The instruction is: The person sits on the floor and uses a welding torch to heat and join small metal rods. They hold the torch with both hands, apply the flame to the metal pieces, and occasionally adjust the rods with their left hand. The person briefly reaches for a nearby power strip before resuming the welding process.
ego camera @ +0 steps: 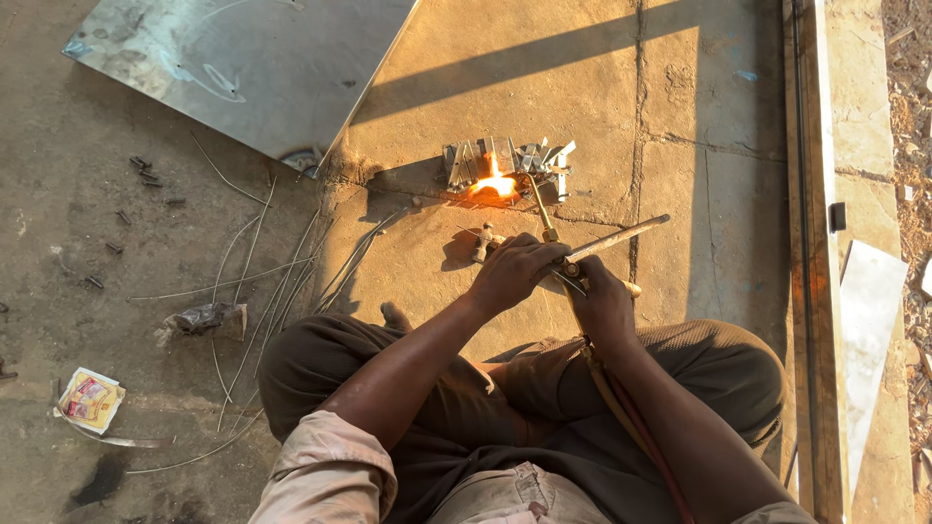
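Left hand (512, 273) and right hand (602, 303) both clench the brass gas torch (582, 254), its orange flame (493, 185) heating the cluster of small grey metal pieces (505, 160) at upper centre, glowing, work seemingly underway

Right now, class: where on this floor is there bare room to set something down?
Bare concrete lies right of the flame, up to the metal rail. Crowded: loose wire rods left of the hands, and metal pieces around the flame.

a brass gas torch (540, 209) points away from the person, its bright orange flame (494, 184) playing on a cluster of small grey metal pieces (505, 158) on the concrete floor.
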